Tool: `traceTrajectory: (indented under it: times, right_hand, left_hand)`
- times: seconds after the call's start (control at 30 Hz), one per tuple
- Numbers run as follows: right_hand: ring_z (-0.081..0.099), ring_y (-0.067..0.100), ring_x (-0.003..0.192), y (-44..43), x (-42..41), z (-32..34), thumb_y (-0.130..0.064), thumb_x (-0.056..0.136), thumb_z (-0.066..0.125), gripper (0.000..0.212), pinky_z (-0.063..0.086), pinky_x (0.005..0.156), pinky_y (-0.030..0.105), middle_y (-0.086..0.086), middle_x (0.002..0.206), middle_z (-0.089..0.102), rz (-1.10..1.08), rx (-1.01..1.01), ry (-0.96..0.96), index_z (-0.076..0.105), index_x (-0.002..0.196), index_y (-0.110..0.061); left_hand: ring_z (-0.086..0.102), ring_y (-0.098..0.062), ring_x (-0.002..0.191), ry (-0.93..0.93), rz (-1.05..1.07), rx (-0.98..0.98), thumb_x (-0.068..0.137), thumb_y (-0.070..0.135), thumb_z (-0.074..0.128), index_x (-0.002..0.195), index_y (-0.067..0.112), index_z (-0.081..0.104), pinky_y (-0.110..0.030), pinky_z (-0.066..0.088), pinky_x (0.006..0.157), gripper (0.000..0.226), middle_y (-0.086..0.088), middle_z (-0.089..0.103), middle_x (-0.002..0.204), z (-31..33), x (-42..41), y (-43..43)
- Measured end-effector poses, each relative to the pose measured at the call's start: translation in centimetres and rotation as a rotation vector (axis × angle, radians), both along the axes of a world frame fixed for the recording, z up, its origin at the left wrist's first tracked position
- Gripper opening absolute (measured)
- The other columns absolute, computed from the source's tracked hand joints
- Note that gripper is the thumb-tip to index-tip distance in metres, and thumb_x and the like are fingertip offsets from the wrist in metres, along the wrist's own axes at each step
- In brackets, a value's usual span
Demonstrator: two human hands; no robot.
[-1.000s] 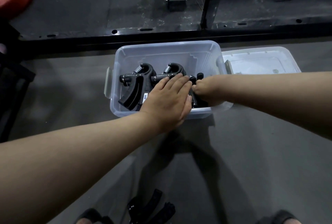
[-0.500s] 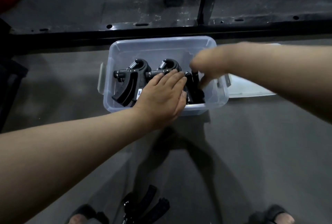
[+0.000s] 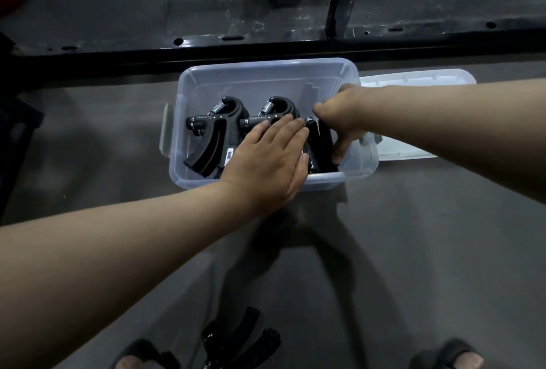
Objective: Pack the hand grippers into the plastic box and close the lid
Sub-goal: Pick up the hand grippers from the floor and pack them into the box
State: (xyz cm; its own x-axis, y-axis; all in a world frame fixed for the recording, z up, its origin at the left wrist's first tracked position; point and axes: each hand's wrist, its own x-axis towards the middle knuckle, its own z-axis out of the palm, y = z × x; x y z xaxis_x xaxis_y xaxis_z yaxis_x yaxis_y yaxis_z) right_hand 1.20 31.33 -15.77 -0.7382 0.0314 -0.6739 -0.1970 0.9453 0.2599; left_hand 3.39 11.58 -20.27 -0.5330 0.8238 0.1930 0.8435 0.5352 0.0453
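Your left hand (image 3: 266,161) lies flat, fingers straight, pressing on the middle hand gripper (image 3: 270,114) inside the clear plastic box (image 3: 236,79) on the floor. Your right hand (image 3: 344,120) has its grip curled round the third gripper (image 3: 320,144) at the box's right end. Another gripper (image 3: 212,138) lies at the left end. The lid (image 3: 413,82) rests just right of the box; one more gripper (image 3: 239,336) lies near your feet.
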Motion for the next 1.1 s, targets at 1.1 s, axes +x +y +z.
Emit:
traceTrajectory:
  times: [1.1]
  right_hand:
    - [0.064,0.028,0.095,-0.8,3.2,-0.8,-0.033,0.089,0.061,0.031,0.049,0.077,0.032,0.008,0.106,0.064,0.262,-0.121,0.116,0.059,0.111,-0.012]
  left_hand:
    - [0.041,-0.027,0.139,-0.002,-0.001,-0.020,0.096,0.037,0.030,0.138,0.005,0.051,-0.047,0.032,0.112,0.057,-0.011,0.048,0.146,0.2,-0.1,0.0]
